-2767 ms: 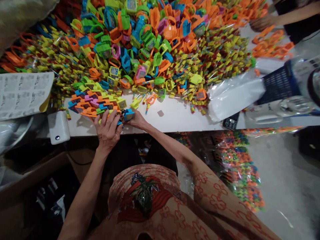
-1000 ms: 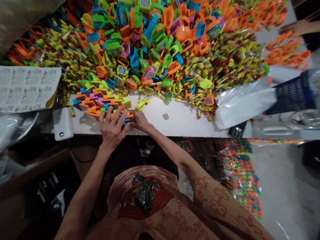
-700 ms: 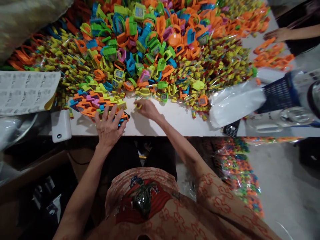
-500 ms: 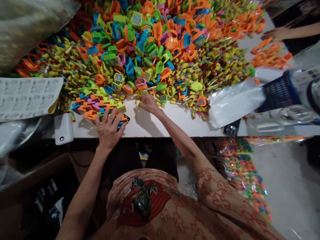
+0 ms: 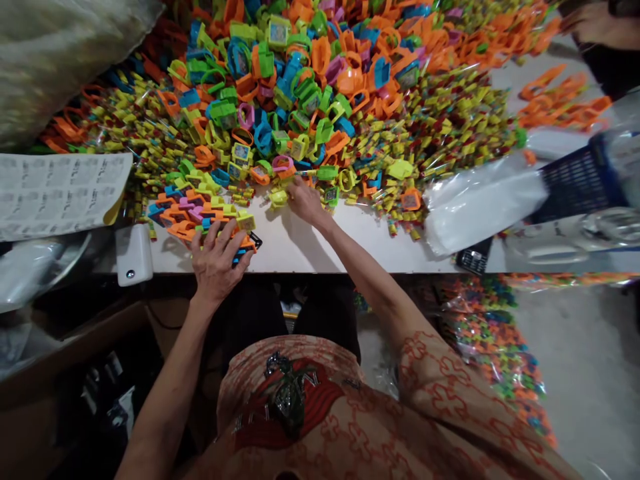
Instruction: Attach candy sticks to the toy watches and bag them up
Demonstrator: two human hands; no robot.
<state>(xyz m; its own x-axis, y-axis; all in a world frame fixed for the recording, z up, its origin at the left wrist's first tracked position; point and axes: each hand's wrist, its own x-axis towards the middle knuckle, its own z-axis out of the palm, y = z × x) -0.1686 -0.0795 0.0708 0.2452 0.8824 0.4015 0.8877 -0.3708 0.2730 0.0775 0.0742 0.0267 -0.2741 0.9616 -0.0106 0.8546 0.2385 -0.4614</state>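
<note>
My left hand (image 5: 217,257) rests with spread fingers on the near end of a block of toy watches (image 5: 187,210), which lie packed in rows of orange, yellow, pink and blue. My right hand (image 5: 306,202) is at the front edge of the big pile, its fingers bent and drawn together. Just left of its fingertips sits a yellow toy watch (image 5: 279,197). Small yellow wrapped pieces lie around those fingertips. Whatever is between the right fingers is hidden.
Behind rises a heap of toy watches (image 5: 310,100), flanked by many small wrapped yellow pieces (image 5: 450,127). Clear plastic bags (image 5: 485,207), a blue basket (image 5: 580,177) and a black phone (image 5: 474,257) are right. A white device (image 5: 134,255) and printed sheet (image 5: 60,193) lie left. Another person's hand (image 5: 595,25) shows top right.
My right hand has shifted slightly right and away from me, and the yellow toy watch now shows beside it. My left hand stays on the block. The view has swung slightly.
</note>
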